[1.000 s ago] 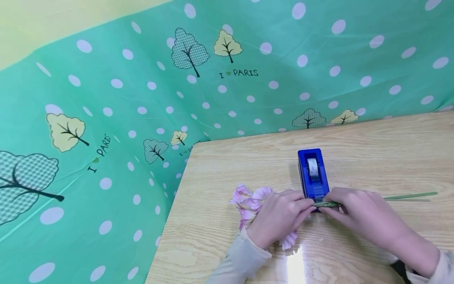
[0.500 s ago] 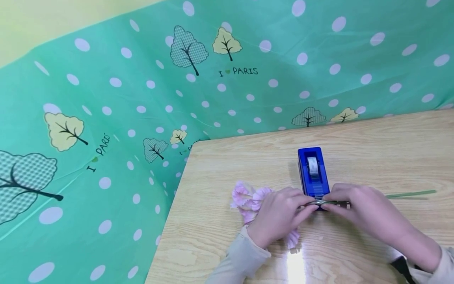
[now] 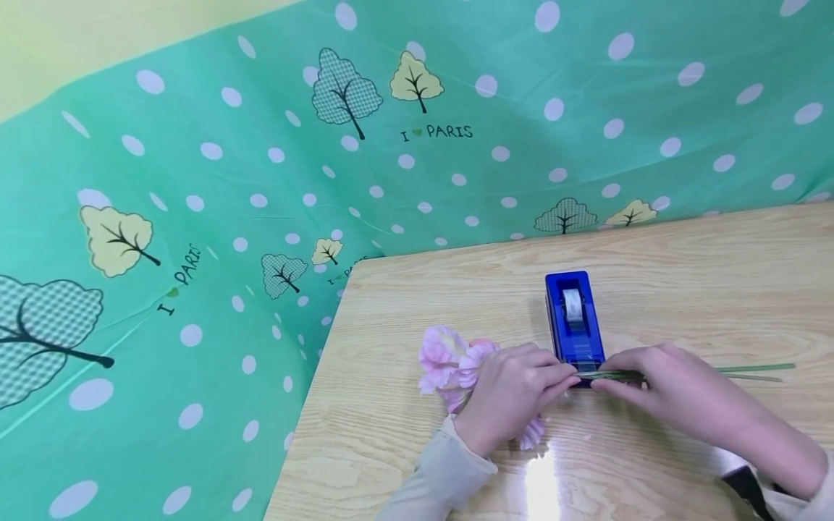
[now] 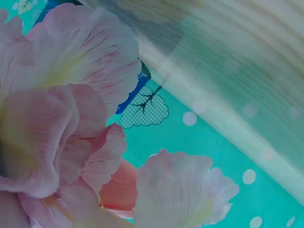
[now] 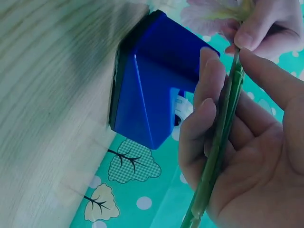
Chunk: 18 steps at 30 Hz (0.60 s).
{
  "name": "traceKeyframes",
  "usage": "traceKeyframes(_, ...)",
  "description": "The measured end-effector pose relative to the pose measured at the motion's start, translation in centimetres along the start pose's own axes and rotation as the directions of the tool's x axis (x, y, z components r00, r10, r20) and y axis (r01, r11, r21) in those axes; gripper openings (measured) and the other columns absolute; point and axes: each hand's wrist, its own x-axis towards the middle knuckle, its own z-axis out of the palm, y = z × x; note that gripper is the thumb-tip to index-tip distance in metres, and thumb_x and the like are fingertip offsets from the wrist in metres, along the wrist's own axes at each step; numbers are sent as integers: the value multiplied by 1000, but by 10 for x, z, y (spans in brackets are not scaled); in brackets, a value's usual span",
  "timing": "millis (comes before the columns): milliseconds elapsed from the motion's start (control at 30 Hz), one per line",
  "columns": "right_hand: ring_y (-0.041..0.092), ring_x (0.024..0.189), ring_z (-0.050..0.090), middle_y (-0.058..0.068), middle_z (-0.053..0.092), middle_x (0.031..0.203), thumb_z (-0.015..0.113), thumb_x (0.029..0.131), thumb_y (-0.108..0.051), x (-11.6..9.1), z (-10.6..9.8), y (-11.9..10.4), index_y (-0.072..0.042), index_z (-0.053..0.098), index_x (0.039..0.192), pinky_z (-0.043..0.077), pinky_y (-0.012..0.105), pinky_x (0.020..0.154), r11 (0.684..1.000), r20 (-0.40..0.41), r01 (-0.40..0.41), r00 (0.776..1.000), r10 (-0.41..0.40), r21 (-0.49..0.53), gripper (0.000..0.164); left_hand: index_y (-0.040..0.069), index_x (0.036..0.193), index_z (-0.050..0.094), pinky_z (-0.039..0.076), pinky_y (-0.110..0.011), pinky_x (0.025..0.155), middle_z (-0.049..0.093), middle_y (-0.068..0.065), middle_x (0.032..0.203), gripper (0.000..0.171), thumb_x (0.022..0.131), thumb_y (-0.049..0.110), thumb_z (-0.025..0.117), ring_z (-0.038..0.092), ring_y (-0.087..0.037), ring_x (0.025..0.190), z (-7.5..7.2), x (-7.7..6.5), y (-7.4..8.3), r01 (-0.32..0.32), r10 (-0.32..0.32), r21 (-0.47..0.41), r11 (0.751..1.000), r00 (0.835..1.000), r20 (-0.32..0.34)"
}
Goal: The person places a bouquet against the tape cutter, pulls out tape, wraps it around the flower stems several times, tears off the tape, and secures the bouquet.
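Note:
My left hand (image 3: 511, 394) pinches the green stems of the pink artificial flowers (image 3: 443, 362) just below the blossoms, between thumb and fingers. Pale pink petals (image 4: 90, 57) fill much of the left wrist view. A little further along, my right hand (image 3: 671, 383) holds the same stems (image 3: 756, 367), whose ends stick out to the right. In the right wrist view the stems (image 5: 213, 166) run across the curled fingers, with the thumb up near the left fingertips. A shiny patch shows on the stems there. The blue tape dispenser (image 3: 555, 304) stands right behind the stems.
The dispenser carries a roll of clear tape (image 3: 573, 305). Beneath lies a wood-grain table (image 3: 391, 434). Green dotted cloth (image 3: 274, 181) printed with trees hangs behind the table and along its left side. A black strap (image 3: 746, 488) shows near my right wrist.
The stems and blossoms have turned between my fingers, and the flower heads sit differently. My fingertips came together half a second ago and are now slightly apart. The dispenser stayed in place.

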Motion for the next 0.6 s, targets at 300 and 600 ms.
traceKeyframes(300, -1, 61, 55, -14, 64, 74, 57, 102, -19, 1, -3, 18, -13, 75, 98, 49, 23, 52, 957, 174, 44, 980, -97, 287, 19, 27, 96, 80, 50, -8, 72, 74, 16, 92, 13, 94, 34, 69, 65, 2, 80, 1, -1, 0, -28, 26, 56, 998, 999, 23)
traceKeyframes(600, 1, 81, 68, -10, 75, 91, 72, 90, -14, 1, -3, 14, -18, 79, 99, 57, 21, 65, 988, 48, 153, 987, -154, 13, 12, 24, 94, 80, 50, -8, 68, 75, 14, 89, 10, 92, 30, 72, 65, 2, 73, -2, 0, -1, -56, 57, 42, 998, 998, -9)
